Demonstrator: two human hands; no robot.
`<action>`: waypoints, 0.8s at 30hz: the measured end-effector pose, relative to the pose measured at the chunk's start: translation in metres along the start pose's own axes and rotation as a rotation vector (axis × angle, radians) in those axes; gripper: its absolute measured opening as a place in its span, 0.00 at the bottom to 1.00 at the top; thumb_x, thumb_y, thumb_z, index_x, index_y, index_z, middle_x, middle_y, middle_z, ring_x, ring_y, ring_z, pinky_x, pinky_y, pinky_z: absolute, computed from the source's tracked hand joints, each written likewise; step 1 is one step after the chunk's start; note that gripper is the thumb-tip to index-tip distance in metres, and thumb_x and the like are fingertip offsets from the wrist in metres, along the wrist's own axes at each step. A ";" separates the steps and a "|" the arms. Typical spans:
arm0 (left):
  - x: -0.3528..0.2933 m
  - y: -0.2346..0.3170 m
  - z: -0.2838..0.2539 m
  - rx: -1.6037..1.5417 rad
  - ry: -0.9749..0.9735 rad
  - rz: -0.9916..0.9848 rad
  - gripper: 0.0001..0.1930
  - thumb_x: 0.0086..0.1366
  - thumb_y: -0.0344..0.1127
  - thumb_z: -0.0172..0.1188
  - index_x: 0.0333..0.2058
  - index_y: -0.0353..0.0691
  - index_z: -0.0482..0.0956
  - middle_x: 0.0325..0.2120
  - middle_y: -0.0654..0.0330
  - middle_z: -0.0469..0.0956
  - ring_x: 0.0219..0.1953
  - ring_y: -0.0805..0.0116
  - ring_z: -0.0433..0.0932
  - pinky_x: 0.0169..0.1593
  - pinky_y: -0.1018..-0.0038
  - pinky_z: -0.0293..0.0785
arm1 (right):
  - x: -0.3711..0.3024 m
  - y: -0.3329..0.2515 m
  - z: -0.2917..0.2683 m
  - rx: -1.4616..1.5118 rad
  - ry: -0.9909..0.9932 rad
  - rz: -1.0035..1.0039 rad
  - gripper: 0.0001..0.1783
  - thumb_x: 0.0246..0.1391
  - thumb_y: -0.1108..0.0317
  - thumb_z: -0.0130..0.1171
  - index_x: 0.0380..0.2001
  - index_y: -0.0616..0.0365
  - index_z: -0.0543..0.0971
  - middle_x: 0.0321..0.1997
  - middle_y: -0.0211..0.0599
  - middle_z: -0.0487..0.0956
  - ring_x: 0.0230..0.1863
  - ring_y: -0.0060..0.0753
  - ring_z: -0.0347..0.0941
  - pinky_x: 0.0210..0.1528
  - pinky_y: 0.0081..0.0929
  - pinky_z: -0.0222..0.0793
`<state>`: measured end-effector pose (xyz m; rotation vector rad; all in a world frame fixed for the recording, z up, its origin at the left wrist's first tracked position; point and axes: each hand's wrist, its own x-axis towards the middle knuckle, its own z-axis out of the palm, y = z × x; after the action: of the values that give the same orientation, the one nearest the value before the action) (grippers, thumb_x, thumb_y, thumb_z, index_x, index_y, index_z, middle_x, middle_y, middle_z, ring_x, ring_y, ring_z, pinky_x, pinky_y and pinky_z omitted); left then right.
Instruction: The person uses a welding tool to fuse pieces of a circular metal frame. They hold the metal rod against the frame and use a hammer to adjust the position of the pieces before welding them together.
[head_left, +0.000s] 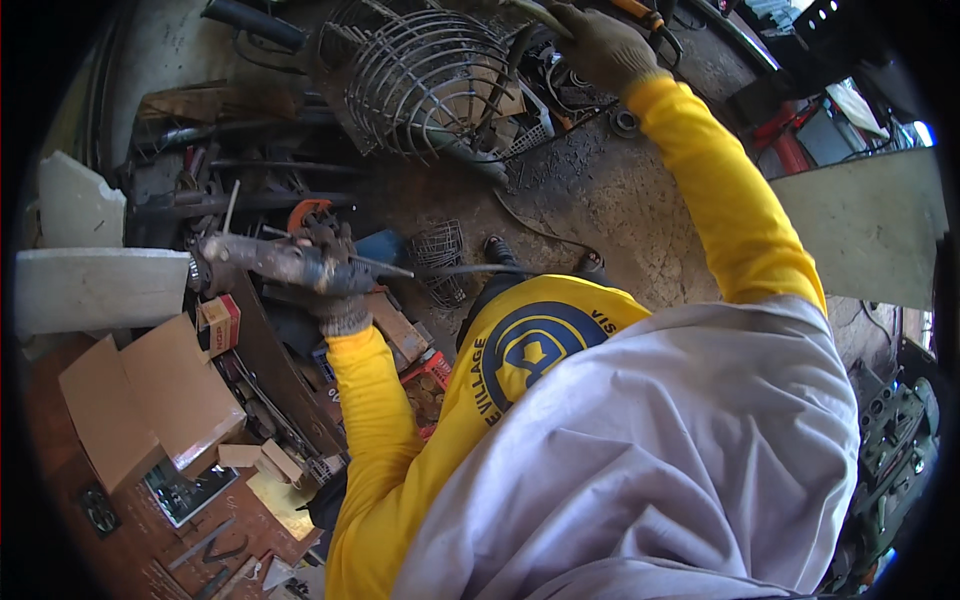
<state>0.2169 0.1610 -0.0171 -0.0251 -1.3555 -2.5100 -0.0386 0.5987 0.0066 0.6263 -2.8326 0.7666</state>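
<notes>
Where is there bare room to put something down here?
The bare concrete floor between the wire cage and the yellow right sleeve is free. Left of it, around the left hand, metal scrap and cardboard boxes crowd everything.

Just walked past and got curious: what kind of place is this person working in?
Most likely a metalworking or welding shop. A round wire cage sits on the dirty floor, scrap metal bars lie piled nearby, and the gloved left hand grips a worn power tool.

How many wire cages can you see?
2. A big round wire cage sits at the top, near the gloved right hand. A small wire cage lies on the floor right of the gloved left hand. More may hide in clutter.
</notes>
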 end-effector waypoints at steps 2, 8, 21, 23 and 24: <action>-0.029 0.002 -0.010 0.183 0.113 0.109 0.19 0.73 0.49 0.51 0.51 0.41 0.76 0.47 0.56 0.76 0.51 0.58 0.74 0.59 0.52 0.69 | 0.026 0.001 0.001 -0.130 -0.083 0.006 0.24 0.65 0.63 0.52 0.64 0.51 0.74 0.50 0.45 0.85 0.50 0.48 0.82 0.54 0.43 0.75; -0.128 0.014 -0.063 0.681 0.143 0.166 0.21 0.73 0.49 0.52 0.54 0.40 0.76 0.48 0.52 0.76 0.50 0.54 0.75 0.55 0.53 0.72 | 0.082 0.017 0.034 -0.406 -0.194 -0.078 0.25 0.66 0.65 0.50 0.66 0.48 0.72 0.55 0.45 0.83 0.55 0.47 0.81 0.55 0.41 0.76; -0.083 -0.032 0.013 0.246 0.221 0.023 0.14 0.70 0.27 0.59 0.52 0.41 0.69 0.39 0.59 0.74 0.44 0.64 0.77 0.55 0.54 0.79 | -0.079 -0.021 0.043 0.263 0.348 0.037 0.24 0.63 0.55 0.61 0.59 0.54 0.78 0.44 0.49 0.84 0.48 0.52 0.82 0.51 0.42 0.78; -0.074 -0.045 0.016 0.150 0.230 -0.060 0.13 0.70 0.29 0.58 0.52 0.42 0.70 0.39 0.59 0.75 0.44 0.63 0.77 0.57 0.52 0.78 | -0.137 -0.042 0.063 0.554 0.051 0.017 0.24 0.64 0.52 0.61 0.58 0.55 0.79 0.47 0.51 0.84 0.51 0.52 0.81 0.54 0.42 0.77; -0.069 -0.051 0.023 0.202 0.215 -0.069 0.13 0.71 0.31 0.57 0.52 0.42 0.70 0.40 0.59 0.75 0.43 0.63 0.77 0.58 0.50 0.76 | -0.157 -0.052 0.071 0.636 -0.128 0.004 0.26 0.66 0.51 0.60 0.59 0.57 0.79 0.50 0.53 0.83 0.54 0.53 0.80 0.57 0.42 0.76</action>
<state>0.2674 0.2232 -0.0563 0.3290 -1.5316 -2.3366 0.1241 0.5778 -0.0687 0.7623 -2.6680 1.7056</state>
